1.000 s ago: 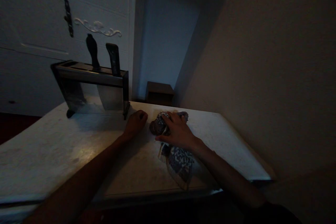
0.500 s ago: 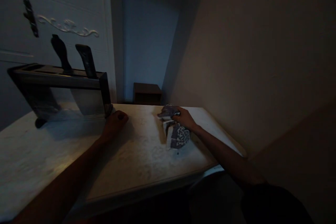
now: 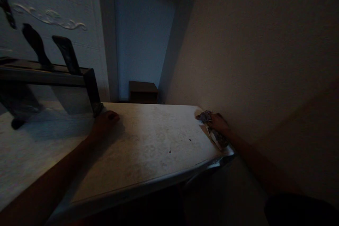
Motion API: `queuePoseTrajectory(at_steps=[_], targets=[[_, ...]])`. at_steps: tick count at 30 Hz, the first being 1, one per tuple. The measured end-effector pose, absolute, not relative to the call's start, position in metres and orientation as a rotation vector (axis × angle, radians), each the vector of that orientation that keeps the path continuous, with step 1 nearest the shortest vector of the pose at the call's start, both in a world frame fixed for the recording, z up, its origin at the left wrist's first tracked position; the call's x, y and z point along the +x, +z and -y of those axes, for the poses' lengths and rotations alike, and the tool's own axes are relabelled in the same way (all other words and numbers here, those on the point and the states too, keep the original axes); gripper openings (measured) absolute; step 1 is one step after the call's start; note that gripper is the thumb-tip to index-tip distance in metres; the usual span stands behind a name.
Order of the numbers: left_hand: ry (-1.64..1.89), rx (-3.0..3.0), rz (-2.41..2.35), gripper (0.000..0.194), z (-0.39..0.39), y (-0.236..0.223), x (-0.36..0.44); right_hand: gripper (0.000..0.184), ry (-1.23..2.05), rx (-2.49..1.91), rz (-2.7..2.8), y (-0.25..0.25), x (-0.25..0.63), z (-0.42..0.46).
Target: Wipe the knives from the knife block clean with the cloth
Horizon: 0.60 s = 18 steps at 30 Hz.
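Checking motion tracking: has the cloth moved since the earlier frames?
Yes: to the right, away from the knife block. The cloth is now at the table's right end, near the wall, under the right hand.

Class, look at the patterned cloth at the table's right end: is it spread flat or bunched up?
Bunched up: the cloth is crumpled in the right hand, with folds hanging below.

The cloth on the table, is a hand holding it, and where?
Yes, the right hand has the patterned cloth in its grip near the far end, and the rest trails toward the table's front edge.
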<state>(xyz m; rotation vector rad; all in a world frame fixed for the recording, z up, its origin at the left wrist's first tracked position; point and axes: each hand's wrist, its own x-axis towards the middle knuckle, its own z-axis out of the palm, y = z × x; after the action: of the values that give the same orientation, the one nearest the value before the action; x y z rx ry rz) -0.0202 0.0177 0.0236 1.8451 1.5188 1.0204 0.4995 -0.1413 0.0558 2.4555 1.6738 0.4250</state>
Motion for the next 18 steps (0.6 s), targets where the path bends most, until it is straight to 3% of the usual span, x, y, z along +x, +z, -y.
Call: queuePoseTrajectory(at_steps=[6, 12, 15, 18], targets=[[0.964, 1.915, -1.519, 0.019, -0.011, 0.025, -0.022, 0.043, 0.435, 2.448, -1.651, 0.052, 0.499, 0.137], [1.028, 1.897, -1.533, 0.021, -0.012, 0.018, -0.025, 0.072, 0.770, 2.426, -1.853, 0.046, 0.439, 0.142], [1.074, 1.863, -1.530, 0.022, -0.012, 0.015, -0.025, 0.062, 0.746, 2.334, -2.255, 0.033, 0.389, 0.142], [1.142, 1.843, -1.513, 0.020, -0.008, 0.012, -0.025, 0.040, 0.363, 2.204, -2.743, 0.022, 0.339, 0.137]])
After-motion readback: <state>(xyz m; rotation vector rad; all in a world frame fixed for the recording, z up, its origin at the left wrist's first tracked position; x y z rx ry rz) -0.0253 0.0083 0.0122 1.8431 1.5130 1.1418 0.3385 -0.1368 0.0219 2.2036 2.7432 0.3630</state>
